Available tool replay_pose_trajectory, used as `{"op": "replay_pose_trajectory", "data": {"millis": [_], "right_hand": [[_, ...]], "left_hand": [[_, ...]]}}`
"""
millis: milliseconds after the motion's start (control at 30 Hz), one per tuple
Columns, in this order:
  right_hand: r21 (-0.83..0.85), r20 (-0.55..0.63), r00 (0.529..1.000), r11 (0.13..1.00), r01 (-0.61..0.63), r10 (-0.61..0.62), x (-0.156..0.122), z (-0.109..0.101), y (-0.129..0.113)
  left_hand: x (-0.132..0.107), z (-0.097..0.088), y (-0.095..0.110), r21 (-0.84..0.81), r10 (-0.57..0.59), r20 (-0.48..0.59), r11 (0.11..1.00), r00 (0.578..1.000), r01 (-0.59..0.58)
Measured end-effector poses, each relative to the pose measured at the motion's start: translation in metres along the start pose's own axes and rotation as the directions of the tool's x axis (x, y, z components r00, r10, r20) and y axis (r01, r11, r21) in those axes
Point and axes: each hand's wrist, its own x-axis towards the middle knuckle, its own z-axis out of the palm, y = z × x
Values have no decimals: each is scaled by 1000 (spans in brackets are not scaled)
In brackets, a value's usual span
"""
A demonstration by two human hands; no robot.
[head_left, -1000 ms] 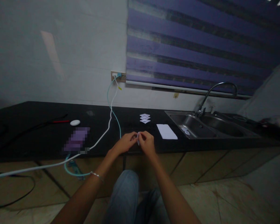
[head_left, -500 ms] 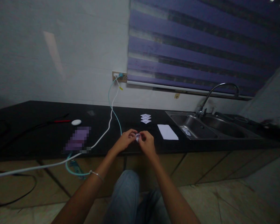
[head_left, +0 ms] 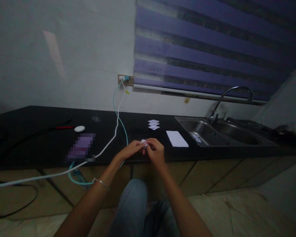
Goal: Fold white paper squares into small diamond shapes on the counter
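A small folded piece of white paper (head_left: pixel 144 141) is pinched between my two hands, just above the front part of the black counter. My left hand (head_left: pixel 133 148) grips it from the left, thumb and fingers closed. From the other side, my right hand (head_left: pixel 156 149) pinches it with bent fingers. Fingers cover much of the paper, so its exact shape is hidden. Beyond my hands lie several small folded paper pieces (head_left: pixel 154 124) in a column. To the right rests a stack of white paper sheets (head_left: pixel 177 139).
A steel double sink (head_left: pixel 233 144) with a tall faucet (head_left: pixel 218 102) is set into the black counter (head_left: pixel 51 144) at right. White and teal cables (head_left: pixel 117 126) run from a wall socket (head_left: pixel 125 80). A white oval object (head_left: pixel 79 129) and a blurred purple item (head_left: pixel 81 146) lie left.
My left hand has turned flatter and its fingers have closed in toward the paper. The folded paper has shifted slightly left and up between my fingers.
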Motion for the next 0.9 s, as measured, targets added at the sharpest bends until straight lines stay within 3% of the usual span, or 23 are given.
{"op": "replay_pose_trajectory", "data": {"millis": [167, 300, 433, 700, 900], "right_hand": [[212, 43, 979, 955, -205, 200, 7, -4, 7], [291, 174, 939, 895, -338, 298, 12, -6, 17], [279, 261, 919, 888, -365, 295, 13, -5, 22], [343, 211, 914, 849, -402, 347, 15, -9, 33], [354, 186, 909, 838, -416, 373, 14, -9, 32]], "left_hand": [[-2, 1, 1, -8, 9, -3, 1000, 1000, -10], [-3, 3, 2, 27, -26, -25, 999, 999, 27], [-5, 4, 0, 55, -20, 10, 998, 1000, 19], [-6, 1, 6, 79, 20, 91, 996, 996, -28], [-5, 3, 4, 236, -15, 9, 972, 1000, 13]]}}
